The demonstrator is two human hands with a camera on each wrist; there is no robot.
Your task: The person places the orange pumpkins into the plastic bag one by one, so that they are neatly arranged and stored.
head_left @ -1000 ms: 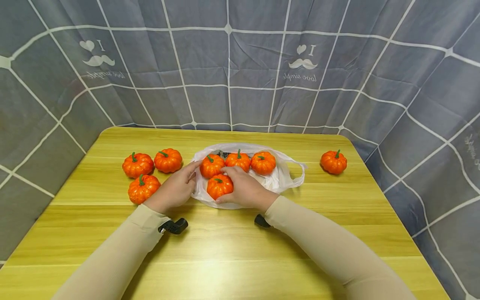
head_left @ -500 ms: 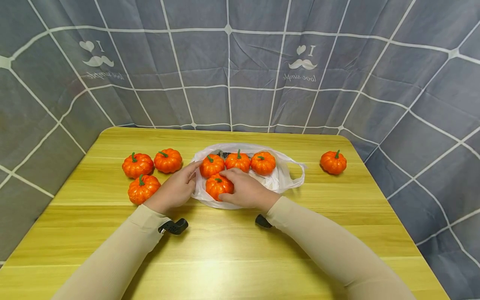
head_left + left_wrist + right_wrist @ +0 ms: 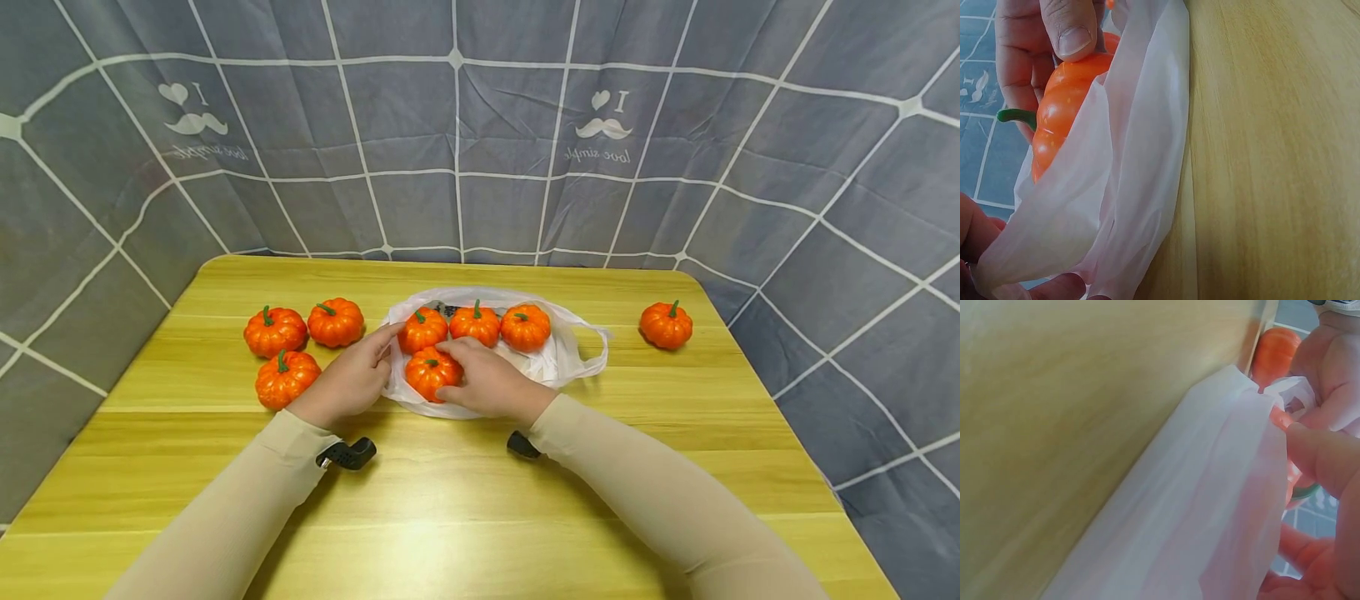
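A white plastic bag (image 3: 558,358) lies spread on the table with its mouth open, several small orange pumpkins inside. My right hand (image 3: 491,382) grips the front pumpkin (image 3: 426,377), fingers over its far side and thumb on its near side. In the left wrist view that pumpkin (image 3: 1060,103) shows its green stem above the bag's rim. My left hand (image 3: 352,383) pinches the bag's left edge; its fingers appear around the film at the lower left of its wrist view. Behind the held pumpkin, another pumpkin (image 3: 422,327) stands close to my left fingertips.
Three loose pumpkins (image 3: 276,331) are grouped left of the bag, one beside my left wrist. A lone pumpkin (image 3: 666,325) stands at the far right of the wooden table (image 3: 450,525). A grey checked curtain (image 3: 412,125) surrounds the back and sides.
The front pumpkin has shifted slightly left inside the bag under my right hand, whose thumb has risen from its lower edge. My left hand stays at the bag's edge.
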